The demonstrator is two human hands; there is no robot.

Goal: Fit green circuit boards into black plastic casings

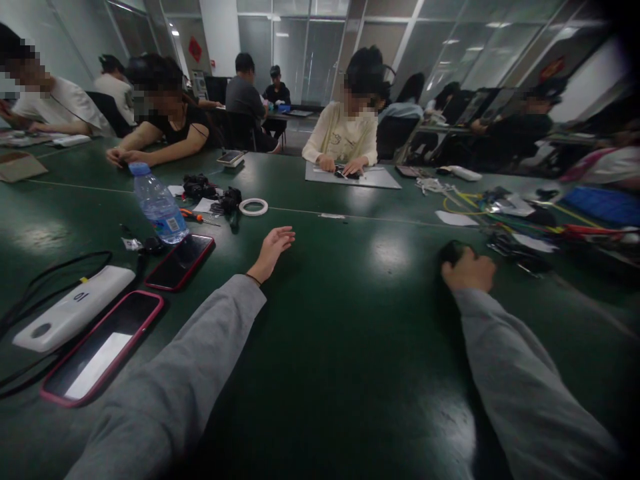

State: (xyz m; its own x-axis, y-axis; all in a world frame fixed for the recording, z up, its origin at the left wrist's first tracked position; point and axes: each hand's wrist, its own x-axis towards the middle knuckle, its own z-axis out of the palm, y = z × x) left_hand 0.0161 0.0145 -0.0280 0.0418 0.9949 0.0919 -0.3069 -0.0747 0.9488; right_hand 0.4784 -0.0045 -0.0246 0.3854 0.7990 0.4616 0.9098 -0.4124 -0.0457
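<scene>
We see our right hand (467,270) clenched around a small dark object (451,252), whose rounded black end pokes out on the left of the knuckles, resting on the dark green glossy table (350,347); what the object is, we cannot tell. Our left hand (273,250) lies released, fingers loosely spread and palm turned up a little, grasping nothing, well to the left of that dark object with bare table between them. Both our arms wear grey sleeves.

Taking the dark object as our mark: far to its left, past the left hand, lies a black smartphone in a red case (181,261), and just beyond it stands a clear plastic water bottle with a blue cap (159,205), tilted in the view. Farther left and nearer us lie a second black phone in a pink case (103,347) and a white oblong power bank (75,308) marked "10", with a black cable (50,267) looping beside it. Beyond the left hand, up and left of the object, a white ring of tape (253,207) lies flat. To the object's right sits a tangle of yellow, red and black wires (510,227). Straight across the table a person in a cream top (345,137) has both hands on a grey mat (377,179).
</scene>
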